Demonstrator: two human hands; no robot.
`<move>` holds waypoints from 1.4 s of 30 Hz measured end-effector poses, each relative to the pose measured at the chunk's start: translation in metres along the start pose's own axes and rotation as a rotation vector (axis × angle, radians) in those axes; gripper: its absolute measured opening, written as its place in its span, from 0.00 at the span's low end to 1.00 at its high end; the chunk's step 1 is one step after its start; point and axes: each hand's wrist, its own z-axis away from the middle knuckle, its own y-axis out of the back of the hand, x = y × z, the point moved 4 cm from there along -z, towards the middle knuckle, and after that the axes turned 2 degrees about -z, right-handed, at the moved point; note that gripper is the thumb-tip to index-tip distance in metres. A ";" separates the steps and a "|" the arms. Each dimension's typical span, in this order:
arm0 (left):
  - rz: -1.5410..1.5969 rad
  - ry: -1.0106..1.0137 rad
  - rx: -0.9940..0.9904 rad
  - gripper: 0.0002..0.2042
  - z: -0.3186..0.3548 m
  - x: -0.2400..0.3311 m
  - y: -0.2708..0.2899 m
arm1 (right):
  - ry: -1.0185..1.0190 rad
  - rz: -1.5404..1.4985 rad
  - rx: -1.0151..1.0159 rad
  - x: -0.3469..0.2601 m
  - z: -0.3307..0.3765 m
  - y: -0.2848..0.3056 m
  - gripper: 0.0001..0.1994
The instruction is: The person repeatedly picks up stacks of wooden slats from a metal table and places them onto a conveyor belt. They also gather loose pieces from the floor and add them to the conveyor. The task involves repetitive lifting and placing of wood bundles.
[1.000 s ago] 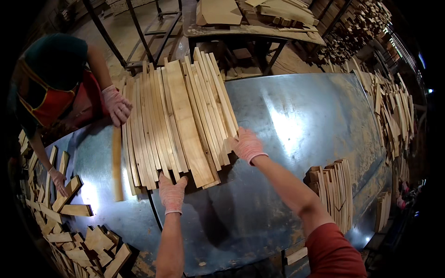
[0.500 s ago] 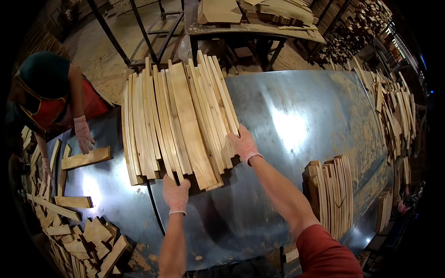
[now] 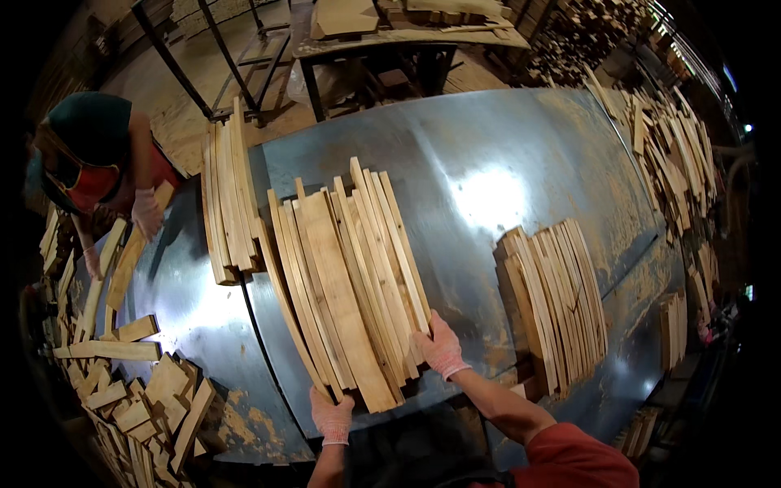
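A row of pale wooden slats (image 3: 338,297) lies on the metal tabletop in front of me, one of them clearly broader than the rest. At its near left corner my left hand (image 3: 332,416), in a light knitted glove, closes on the end of the outermost slat. My right hand (image 3: 442,346), gloved alike, presses against the right side of the row near its close end. Between them the slats are squeezed side by side. A smaller group of slats (image 3: 228,199) stands apart at the far left of the row.
A second stack of slats (image 3: 561,305) lies to the right on the metal table (image 3: 390,130). Offcuts (image 3: 154,407) heap up at the lower left. Across on the left, a co-worker (image 3: 122,154) handles wooden pieces. More loose wood (image 3: 679,163) lines the right edge.
Both hands have pulled most of the slats toward me and slightly right. A few slats stayed behind at the left, leaving a gap. The co-worker's hand has lifted a board.
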 end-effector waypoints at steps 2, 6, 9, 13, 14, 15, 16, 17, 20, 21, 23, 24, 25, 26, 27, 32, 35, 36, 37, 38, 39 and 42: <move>0.002 -0.020 -0.006 0.37 0.034 -0.037 -0.002 | -0.042 0.008 -0.016 0.020 0.052 0.006 0.43; 0.038 -0.026 0.001 0.37 0.109 -0.096 -0.003 | -0.051 0.070 -0.023 0.082 0.152 0.011 0.45; -0.100 -0.032 -0.008 0.38 0.158 -0.117 0.012 | 0.011 0.140 -0.035 0.119 0.206 0.008 0.45; -0.058 -0.059 -0.064 0.37 0.182 -0.108 0.020 | 0.079 0.001 -0.156 0.103 0.218 0.030 0.43; -0.041 -0.099 -0.095 0.38 0.181 -0.118 0.021 | 0.079 -0.005 -0.170 0.103 0.216 0.033 0.42; -0.024 -0.139 -0.128 0.39 0.174 -0.127 0.020 | 0.078 -0.011 -0.181 0.109 0.213 0.032 0.42; 0.112 -0.156 -0.215 0.41 0.165 -0.132 0.019 | 0.093 0.044 -0.184 0.116 0.207 0.028 0.42; 0.240 -0.186 -0.290 0.41 0.162 -0.131 0.021 | 0.061 0.017 -0.203 0.116 0.208 0.030 0.43; 0.258 0.006 -0.362 0.41 0.157 -0.122 0.026 | -0.057 -0.046 -0.278 0.118 0.205 0.032 0.45; 0.196 0.047 -0.387 0.38 0.160 -0.112 0.030 | -0.088 -0.025 -0.249 0.120 0.207 0.031 0.46; 0.069 0.135 -0.428 0.32 0.168 -0.091 0.039 | -0.151 0.015 -0.202 0.122 0.213 0.031 0.48; -0.065 -0.051 -0.457 0.32 0.164 -0.082 0.044 | -0.224 -0.062 -0.268 0.126 0.216 0.036 0.53; -0.172 -0.141 -0.236 0.34 0.149 -0.100 0.058 | -0.212 -0.107 -0.293 0.128 0.220 0.028 0.54; -0.282 -0.214 0.000 0.35 0.130 -0.137 0.069 | -0.193 -0.151 -0.335 0.136 0.223 0.006 0.55; -0.301 -0.235 0.044 0.37 0.129 -0.117 0.059 | -0.214 -0.199 -0.313 0.164 0.223 -0.001 0.56; -0.323 -0.341 0.076 0.44 0.155 -0.015 0.022 | -0.186 -0.480 -0.240 0.191 0.216 -0.002 0.55; -0.422 -0.322 0.093 0.50 0.158 0.012 -0.002 | -0.161 -0.355 -0.241 0.179 0.220 0.011 0.57; -0.491 -0.303 0.089 0.52 0.163 0.023 -0.007 | -0.192 -0.366 -0.260 0.172 0.223 0.016 0.58; -0.562 -0.286 0.082 0.54 0.165 0.030 -0.010 | -0.184 -0.347 -0.251 0.169 0.225 0.017 0.57; -0.624 -0.204 -0.011 0.60 0.156 0.030 -0.021 | -0.176 -0.327 -0.243 0.167 0.226 0.017 0.57; -0.638 -0.181 -0.004 0.61 0.157 0.031 -0.025 | -0.167 -0.307 -0.236 0.165 0.228 0.018 0.57; -0.665 -0.134 -0.005 0.64 0.173 0.054 -0.037 | -0.067 -0.375 -0.173 0.178 0.228 0.021 0.55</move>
